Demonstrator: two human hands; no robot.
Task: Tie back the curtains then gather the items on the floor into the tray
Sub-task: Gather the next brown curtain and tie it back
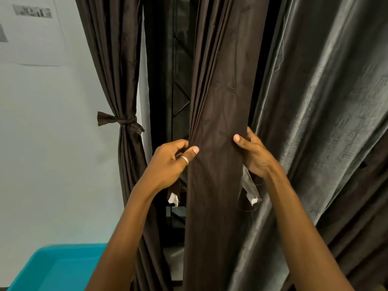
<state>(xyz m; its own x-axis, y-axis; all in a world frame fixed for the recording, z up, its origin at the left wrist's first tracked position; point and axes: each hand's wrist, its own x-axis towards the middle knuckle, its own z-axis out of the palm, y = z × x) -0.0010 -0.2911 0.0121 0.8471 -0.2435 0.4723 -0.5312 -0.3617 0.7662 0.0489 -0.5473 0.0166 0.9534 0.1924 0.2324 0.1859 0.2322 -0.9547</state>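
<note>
So both hands are on the middle curtain [216,114], the dark brown one hanging dead centre, bunched up into a narrow column. The left hand [171,164] grips its left edge, fingers curled around the folds and the thumb pressed flat on the front, with a ring [184,160] on that thumb. The right hand [255,157] grips the right edge pretty much the same way, thumb on the front and the fingers wrapped behind. There's a left strip end [173,199] and a right strip end [251,190] dangling just below the hands, both with frayed white tips. Can't tell if they're one piece running behind the fabric. Off to the left, the left curtain [117,80] is already cinched with a knotted tie [123,120] against the pale wall [52,143]. A shinier grey curtain [325,101] hangs just right of the hands. The teal tray [52,267] sits down in the bottom-left corner.
</note>
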